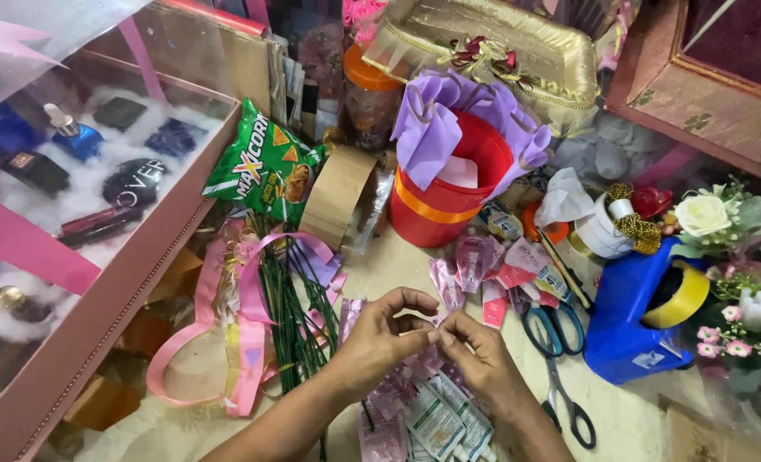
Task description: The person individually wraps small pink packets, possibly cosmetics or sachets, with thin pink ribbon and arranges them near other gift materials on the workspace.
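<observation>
At far left lies a pink gift box (98, 282); next a pink ribbon bow (243, 325) beside green stems (290, 325). Low in the centre, the left hand (380, 338) and right hand (479, 359) pinch one small pink sachet (432, 329) between closed fingertips, above more sachets (432, 419). Best gripped near its edge, fingers close together. Blue-handled scissors (551, 334) lie at right.
</observation>
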